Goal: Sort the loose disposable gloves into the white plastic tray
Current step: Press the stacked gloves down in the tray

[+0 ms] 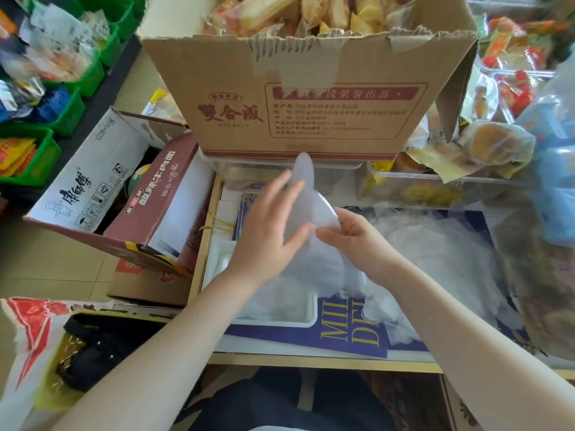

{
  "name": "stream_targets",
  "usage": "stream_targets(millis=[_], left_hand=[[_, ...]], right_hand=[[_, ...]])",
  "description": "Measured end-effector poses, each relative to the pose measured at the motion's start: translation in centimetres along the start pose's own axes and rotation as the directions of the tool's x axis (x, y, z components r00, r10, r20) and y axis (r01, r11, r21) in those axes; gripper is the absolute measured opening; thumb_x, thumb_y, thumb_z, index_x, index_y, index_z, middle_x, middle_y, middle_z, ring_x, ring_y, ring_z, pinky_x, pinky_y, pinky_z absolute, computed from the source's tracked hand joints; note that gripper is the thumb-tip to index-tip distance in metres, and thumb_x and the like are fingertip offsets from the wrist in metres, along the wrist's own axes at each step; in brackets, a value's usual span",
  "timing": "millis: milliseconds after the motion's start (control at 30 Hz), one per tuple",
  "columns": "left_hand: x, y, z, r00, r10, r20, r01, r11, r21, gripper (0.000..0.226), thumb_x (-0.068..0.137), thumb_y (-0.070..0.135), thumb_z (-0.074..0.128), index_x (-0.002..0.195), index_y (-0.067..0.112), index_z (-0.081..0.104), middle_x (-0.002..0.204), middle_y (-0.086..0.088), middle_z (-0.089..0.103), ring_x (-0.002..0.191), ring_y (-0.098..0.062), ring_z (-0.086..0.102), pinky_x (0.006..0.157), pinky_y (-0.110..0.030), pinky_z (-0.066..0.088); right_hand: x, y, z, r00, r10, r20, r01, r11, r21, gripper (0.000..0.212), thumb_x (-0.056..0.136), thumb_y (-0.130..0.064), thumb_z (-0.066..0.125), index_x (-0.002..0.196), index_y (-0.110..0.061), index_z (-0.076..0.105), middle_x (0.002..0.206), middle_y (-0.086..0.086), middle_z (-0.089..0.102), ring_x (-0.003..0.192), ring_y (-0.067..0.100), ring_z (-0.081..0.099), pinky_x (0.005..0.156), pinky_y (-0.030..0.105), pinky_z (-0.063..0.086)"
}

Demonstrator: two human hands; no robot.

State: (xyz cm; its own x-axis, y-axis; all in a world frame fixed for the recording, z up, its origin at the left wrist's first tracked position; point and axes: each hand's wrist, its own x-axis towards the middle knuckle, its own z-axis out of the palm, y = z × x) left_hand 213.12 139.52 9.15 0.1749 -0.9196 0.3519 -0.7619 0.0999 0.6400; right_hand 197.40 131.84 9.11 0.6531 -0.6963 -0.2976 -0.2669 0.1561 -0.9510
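At frame centre, a translucent glove (306,194) is pinched by the right hand (351,241) and flattened by the open left hand (269,225) above the white tray (217,259). It is judged featherlight, limp and clingy, best taken at the cuff.

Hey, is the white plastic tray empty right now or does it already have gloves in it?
Not empty. Thin translucent gloves already lie piled in the white plastic tray, covering most of its floor; only its left end and rim show bare.

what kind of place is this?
Probably a small shop or its stockroom. An open cardboard carton is piled with wrapped snacks, green bins hold more packets on the left, and an instant-noodle case sits on the floor beside the counter with the white plastic tray.
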Motion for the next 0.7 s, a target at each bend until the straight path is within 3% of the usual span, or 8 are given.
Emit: stream_targets(millis=[67,167,267,333,400,533,633,700], left_hand=[[0.1,1.1,0.7,0.976,-0.047,0.212,0.081,0.984,-0.157,0.067,0.087,0.035,0.060,0.143,0.012,0.032,0.148,-0.003,0.032,0.135,-0.009,0.026,0.110,-0.016,0.017],[-0.2,1.1,1.4,0.895,-0.223,0.388,0.358,0.877,-0.322,0.070,0.083,0.040,0.065,0.142,0.029,0.029,0.134,0.007,0.045,0.125,-0.005,0.040,0.101,-0.018,0.031],[-0.4,0.6,1.6,0.892,-0.270,0.363,0.418,0.798,-0.434,0.046,0.074,0.053,0.066,0.114,0.043,0.048,0.109,0.014,0.061,0.102,-0.003,0.057,0.088,-0.018,0.041],[-0.7,0.5,1.7,0.883,-0.281,0.376,0.450,0.737,-0.505,0.032,0.072,0.048,0.070,0.098,0.037,0.055,0.092,0.015,0.064,0.085,-0.001,0.058,0.079,-0.017,0.044],[-1.0,0.5,1.6,0.878,-0.315,0.361,0.474,0.679,-0.560,0.020,0.075,0.036,0.073,0.087,0.028,0.059,0.081,0.011,0.062,0.074,0.000,0.055,0.072,-0.015,0.044],[-2.1,-0.9,1.0,0.839,-0.479,0.259,0.532,0.620,-0.576,0.014,0.079,0.027,0.069,0.073,0.022,0.057,0.072,0.006,0.057,0.069,-0.008,0.049,0.066,-0.024,0.040],[-3.3,-2.3,-0.3,0.769,-0.615,0.171,0.582,0.564,-0.586,0.018,0.084,0.023,0.067,0.073,0.019,0.054,0.072,0.003,0.055,0.069,-0.011,0.048,0.064,-0.026,0.039],[-4.3,-3.6,-1.1,0.716,-0.682,0.151,0.626,0.530,-0.572,0.015,0.088,0.020,0.062,0.075,0.018,0.055,0.074,-0.002,0.054,0.071,-0.017,0.048,0.066,-0.030,0.039]], right_hand=[[-0.3,-0.3,0.0,0.997,-0.045,0.067,0.058,0.976,-0.209,0.023,0.083,-0.023,0.060,0.098,-0.006,0.059,0.091,0.020,0.065,0.081,0.017,0.057,0.081,0.048,0.048],[-0.8,-0.9,-0.3,0.980,-0.086,0.182,0.138,0.945,-0.297,0.012,0.088,-0.018,0.056,0.097,-0.024,0.061,0.089,-0.005,0.067,0.085,0.005,0.057,0.083,0.032,0.048],[-1.3,-1.6,-0.7,0.967,-0.057,0.248,0.138,0.937,-0.322,0.019,0.094,-0.012,0.053,0.094,-0.029,0.059,0.077,-0.021,0.062,0.074,-0.004,0.053,0.071,0.016,0.042],[-1.3,-1.4,-0.9,0.970,-0.049,0.240,0.135,0.924,-0.358,0.008,0.093,-0.010,0.056,0.089,-0.016,0.060,0.068,-0.014,0.052,0.062,0.001,0.042,0.060,0.018,0.033],[-1.1,-1.1,-0.4,0.980,-0.040,0.194,0.117,0.909,-0.400,0.012,0.090,-0.010,0.059,0.079,-0.006,0.055,0.064,-0.007,0.042,0.057,0.005,0.034,0.054,0.022,0.028],[-0.2,0.0,1.3,0.994,-0.006,0.105,0.058,0.865,-0.498,0.034,0.086,-0.015,0.063,0.060,-0.019,0.041,0.059,-0.005,0.038,0.053,0.009,0.033,0.052,0.027,0.026],[0.2,0.9,1.6,0.994,0.088,0.072,-0.034,0.836,-0.547,0.035,0.084,-0.019,0.066,0.059,-0.018,0.041,0.058,-0.005,0.041,0.053,0.009,0.036,0.051,0.027,0.028],[0.0,1.6,2.0,0.990,0.125,0.061,-0.083,0.880,-0.467,0.032,0.086,-0.017,0.064,0.060,-0.015,0.045,0.058,-0.005,0.042,0.052,0.010,0.036,0.051,0.025,0.029]])
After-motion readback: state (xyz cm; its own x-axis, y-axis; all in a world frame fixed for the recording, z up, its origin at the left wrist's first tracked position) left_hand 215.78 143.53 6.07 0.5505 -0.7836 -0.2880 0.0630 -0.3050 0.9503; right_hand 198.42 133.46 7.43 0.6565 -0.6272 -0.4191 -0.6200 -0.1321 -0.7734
